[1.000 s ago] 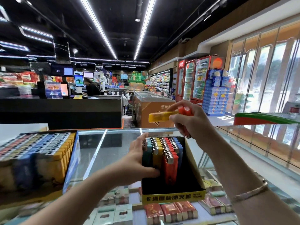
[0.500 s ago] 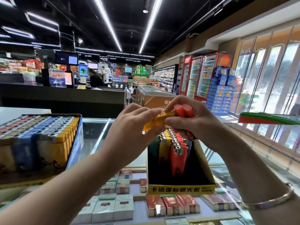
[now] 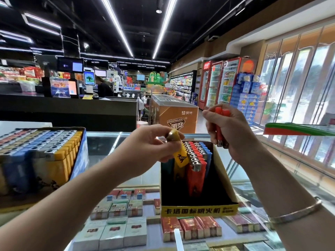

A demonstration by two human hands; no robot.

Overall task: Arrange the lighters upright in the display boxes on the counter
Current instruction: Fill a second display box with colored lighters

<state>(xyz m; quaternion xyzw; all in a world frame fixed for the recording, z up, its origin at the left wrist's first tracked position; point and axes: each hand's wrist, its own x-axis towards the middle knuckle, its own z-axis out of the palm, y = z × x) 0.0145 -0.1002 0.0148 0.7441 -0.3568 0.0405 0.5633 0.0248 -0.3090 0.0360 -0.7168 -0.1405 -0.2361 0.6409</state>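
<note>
A black display box (image 3: 199,211) with a yellow front label stands on the glass counter (image 3: 101,147), partly filled with upright green, yellow, red and blue lighters (image 3: 195,156). My left hand (image 3: 152,142) pinches a yellow lighter (image 3: 178,151) by its metal top, held tilted just above the box's yellow row. My right hand (image 3: 228,131) grips two red lighters (image 3: 220,124) upside down, above the box's right rear corner. A second box (image 3: 78,160), packed full of upright lighters, stands at the left.
Cigarette packs (image 3: 116,230) lie inside the glass case under the counter. A red and green object (image 3: 297,128) rests on the counter's right side. Behind are a black checkout counter (image 3: 72,109), an orange freezer chest (image 3: 174,115) and drink fridges (image 3: 219,82).
My left hand took the yellow lighter from my right hand and lowered it toward the box. My right hand moved right, keeping the red lighters.
</note>
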